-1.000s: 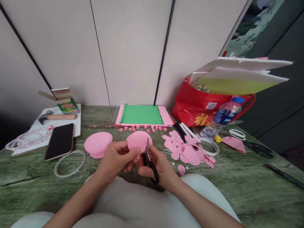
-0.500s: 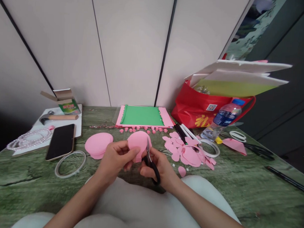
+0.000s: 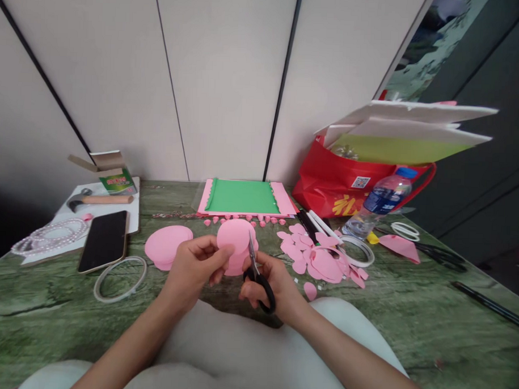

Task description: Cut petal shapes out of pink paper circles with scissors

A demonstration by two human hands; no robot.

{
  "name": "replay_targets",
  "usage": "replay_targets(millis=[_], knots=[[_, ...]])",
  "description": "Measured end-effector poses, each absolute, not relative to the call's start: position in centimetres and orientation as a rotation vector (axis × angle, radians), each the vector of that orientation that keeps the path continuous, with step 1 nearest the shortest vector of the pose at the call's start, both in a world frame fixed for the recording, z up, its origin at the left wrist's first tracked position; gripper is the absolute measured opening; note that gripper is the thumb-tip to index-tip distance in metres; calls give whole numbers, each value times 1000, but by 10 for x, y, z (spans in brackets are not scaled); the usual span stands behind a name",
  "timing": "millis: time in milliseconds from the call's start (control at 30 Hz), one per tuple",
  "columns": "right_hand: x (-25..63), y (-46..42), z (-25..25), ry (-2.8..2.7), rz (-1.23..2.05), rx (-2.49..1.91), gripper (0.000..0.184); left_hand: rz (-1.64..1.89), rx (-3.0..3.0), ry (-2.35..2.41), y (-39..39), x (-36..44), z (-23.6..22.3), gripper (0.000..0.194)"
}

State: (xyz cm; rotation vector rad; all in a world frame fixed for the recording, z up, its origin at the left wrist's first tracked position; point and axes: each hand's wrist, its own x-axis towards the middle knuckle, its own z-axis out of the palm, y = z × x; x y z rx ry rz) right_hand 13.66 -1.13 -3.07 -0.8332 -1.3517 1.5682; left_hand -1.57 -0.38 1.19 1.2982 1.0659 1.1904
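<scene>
My left hand (image 3: 200, 261) pinches a round piece of pink paper (image 3: 233, 234) between thumb and fingers, held up over the near part of the table. Black-handled scissors (image 3: 262, 286) are in my right hand (image 3: 277, 286), fingers through the loops. Their blades point up and away from me along the right edge of the pink paper. A further pink shape shows just below and behind the held piece; whether it is joined to it I cannot tell. To the left of my left hand lies a stack of pink paper circles (image 3: 164, 247).
Pink paper cut-outs (image 3: 298, 250) and a tape roll (image 3: 363, 252) lie right of my hands. Green paper (image 3: 242, 196) lies behind, fronted by small pink pieces. A phone (image 3: 104, 241), hammer (image 3: 108, 199) and beads (image 3: 49, 238) sit left. A red bag (image 3: 323, 185) and bottle (image 3: 380, 201) stand right.
The pink paper has risen slightly and turned in my left hand, and its right side looks more notched. The scissors have shifted slightly along its right edge.
</scene>
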Motion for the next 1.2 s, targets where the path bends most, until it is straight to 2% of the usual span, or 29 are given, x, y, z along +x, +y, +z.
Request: replay_targets(millis=[267,467,867,1200], knots=[[135,-13,-29,-1342,1575,-883,39,1257,1212,1022,-2,-15,13,20],[134,-14,-32,-1369,1591,-800,37,1154,1259,1029,-6,-11,15,24],[136,-13,-27,-1386,1583,-770,52,1049,1348,1127,-5,-16,14,22],[135,-13,-25,-1367,1575,-771,50,1060,1346,1132,-5,-15,14,19]])
